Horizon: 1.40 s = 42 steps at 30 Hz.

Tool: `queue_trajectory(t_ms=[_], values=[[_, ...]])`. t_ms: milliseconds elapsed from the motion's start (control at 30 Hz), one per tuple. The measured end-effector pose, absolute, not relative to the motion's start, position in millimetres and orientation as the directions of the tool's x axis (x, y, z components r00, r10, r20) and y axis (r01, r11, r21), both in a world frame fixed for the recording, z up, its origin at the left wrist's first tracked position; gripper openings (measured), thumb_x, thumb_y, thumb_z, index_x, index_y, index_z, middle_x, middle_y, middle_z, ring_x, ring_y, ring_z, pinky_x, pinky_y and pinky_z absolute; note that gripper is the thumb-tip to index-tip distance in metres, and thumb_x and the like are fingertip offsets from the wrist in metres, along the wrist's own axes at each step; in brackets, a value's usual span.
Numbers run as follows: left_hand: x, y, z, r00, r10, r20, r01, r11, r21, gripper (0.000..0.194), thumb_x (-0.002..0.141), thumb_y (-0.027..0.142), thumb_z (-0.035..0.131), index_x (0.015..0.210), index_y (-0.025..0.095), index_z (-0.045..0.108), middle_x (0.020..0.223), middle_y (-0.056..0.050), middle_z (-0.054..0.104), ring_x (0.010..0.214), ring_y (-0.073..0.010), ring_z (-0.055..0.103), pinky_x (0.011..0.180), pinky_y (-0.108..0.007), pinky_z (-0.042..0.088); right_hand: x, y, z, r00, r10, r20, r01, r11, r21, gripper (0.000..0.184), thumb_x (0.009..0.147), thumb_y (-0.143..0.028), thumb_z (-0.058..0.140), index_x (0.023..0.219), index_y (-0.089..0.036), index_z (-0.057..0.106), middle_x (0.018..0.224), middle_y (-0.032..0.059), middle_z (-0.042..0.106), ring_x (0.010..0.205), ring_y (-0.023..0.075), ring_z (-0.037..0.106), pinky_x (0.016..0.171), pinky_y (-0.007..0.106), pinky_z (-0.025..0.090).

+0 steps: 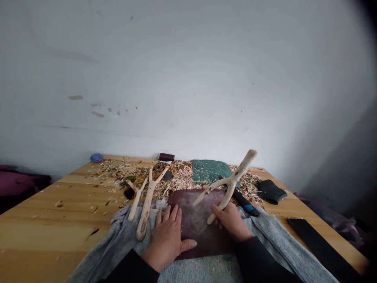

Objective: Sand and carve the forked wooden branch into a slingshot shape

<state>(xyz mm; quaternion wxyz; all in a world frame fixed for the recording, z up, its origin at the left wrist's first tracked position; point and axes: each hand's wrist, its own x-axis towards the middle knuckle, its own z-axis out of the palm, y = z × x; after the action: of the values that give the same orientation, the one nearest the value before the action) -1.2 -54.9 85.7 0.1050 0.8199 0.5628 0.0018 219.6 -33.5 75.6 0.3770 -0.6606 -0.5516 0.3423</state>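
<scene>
The fork (232,181) is pale, bare wood in a Y shape, slightly crooked, with darker knots along its thinner prong and a blunt, thick stem end. The right hand (231,222) has its fingers closed round the other prong, whose rounded end pokes out past them on the left. From those fingers the long axis slants up and away to the right, the held prong and the stem almost in line, the stem end highest. The thinner prong points left and down, its tip over the dark red sheet (193,226), between the two hands' fingers; whether it touches the sheet I cannot tell.

The left hand (169,239) lies flat and open on the sheet's left side, fingers a little spread, thumb out to the right, gripping nothing. Just left of its fingertips lie a large fork (147,202) and a small fork (135,204). Beyond the right fingers is a knife (246,202).
</scene>
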Motion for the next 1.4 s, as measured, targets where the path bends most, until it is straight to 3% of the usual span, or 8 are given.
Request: queue_trajectory(t_ms=[233, 400, 500, 800, 1000, 1100, 1400], values=[[0, -52, 81, 0.372, 0.923, -0.097, 0.921, -0.354, 0.162, 0.089, 0.075, 0.065, 0.054, 0.142, 0.009, 0.041, 0.153, -0.016, 0.027, 0.142, -0.0382, 0.019, 0.113, -0.058, 0.013, 185, -50, 73, -0.068, 0.996, -0.061, 0.412, -0.027, -0.911, 0.026, 0.075, -0.041, 0.056, 0.062, -0.021, 0.046, 0.046, -0.003, 0.058, 0.031, 0.0087, 0.048, 0.03, 0.017, 0.03], [-1, -54, 82, 0.366, 0.926, -0.093, 0.922, -0.347, 0.175, 0.097, 0.074, 0.068, 0.054, 0.146, 0.006, 0.032, 0.153, -0.017, 0.026, 0.142, -0.0378, 0.02, 0.113, -0.058, 0.014, 223, -33, 72, 0.173, 0.985, -0.01, 0.494, -0.096, -0.864, 0.033, 0.077, -0.043, 0.057, 0.054, -0.021, 0.046, 0.038, -0.0024, 0.051, 0.031, 0.0091, 0.046, 0.033, 0.019, 0.031], [-2, -56, 86, 0.363, 0.926, -0.101, 0.922, -0.341, 0.183, 0.096, 0.075, 0.067, 0.052, 0.146, 0.006, 0.032, 0.153, -0.017, 0.026, 0.142, -0.0379, 0.02, 0.113, -0.058, 0.013, 235, -26, 70, 0.229, 0.973, -0.004, 0.495, -0.12, -0.861, 0.033, 0.078, -0.041, 0.055, 0.053, -0.022, 0.045, 0.038, -0.0018, 0.051, 0.031, 0.0094, 0.046, 0.034, 0.019, 0.032], [1, -58, 92, 0.349, 0.93, -0.119, 0.93, -0.328, 0.165, 0.092, 0.075, 0.063, 0.053, 0.145, 0.006, 0.034, 0.153, -0.016, 0.026, 0.142, -0.0368, 0.019, 0.114, -0.056, 0.013, 194, -44, 71, -0.027, 0.998, -0.059, 0.405, -0.043, -0.913, 0.031, 0.074, -0.046, 0.058, 0.059, -0.021, 0.045, 0.04, -0.005, 0.051, 0.029, 0.0081, 0.042, 0.029, 0.018, 0.026], [0, -56, 89, 0.35, 0.93, -0.113, 0.928, -0.328, 0.178, 0.092, 0.075, 0.064, 0.051, 0.146, 0.007, 0.034, 0.153, -0.016, 0.025, 0.142, -0.037, 0.018, 0.114, -0.057, 0.013, 229, -28, 70, 0.228, 0.973, -0.021, 0.45, -0.125, -0.884, 0.034, 0.077, -0.043, 0.056, 0.053, -0.022, 0.045, 0.037, -0.0032, 0.048, 0.03, 0.0094, 0.044, 0.032, 0.02, 0.03], [0, -56, 89, 0.353, 0.927, -0.124, 0.927, -0.328, 0.184, 0.095, 0.074, 0.065, 0.053, 0.146, 0.006, 0.032, 0.154, -0.016, 0.025, 0.142, -0.0376, 0.018, 0.114, -0.057, 0.013, 233, -26, 71, 0.244, 0.97, -0.007, 0.452, -0.12, -0.884, 0.032, 0.077, -0.042, 0.056, 0.054, -0.022, 0.045, 0.038, -0.0035, 0.049, 0.031, 0.0095, 0.045, 0.033, 0.02, 0.031], [-1, -56, 88, 0.354, 0.929, -0.111, 0.925, -0.331, 0.185, 0.091, 0.073, 0.063, 0.056, 0.142, 0.007, 0.04, 0.153, -0.017, 0.027, 0.142, -0.0372, 0.02, 0.114, -0.056, 0.013, 183, -47, 64, -0.069, 0.995, -0.073, 0.35, -0.044, -0.936, 0.03, 0.073, -0.047, 0.056, 0.062, -0.022, 0.045, 0.04, -0.0048, 0.051, 0.029, 0.0085, 0.043, 0.029, 0.018, 0.026]])
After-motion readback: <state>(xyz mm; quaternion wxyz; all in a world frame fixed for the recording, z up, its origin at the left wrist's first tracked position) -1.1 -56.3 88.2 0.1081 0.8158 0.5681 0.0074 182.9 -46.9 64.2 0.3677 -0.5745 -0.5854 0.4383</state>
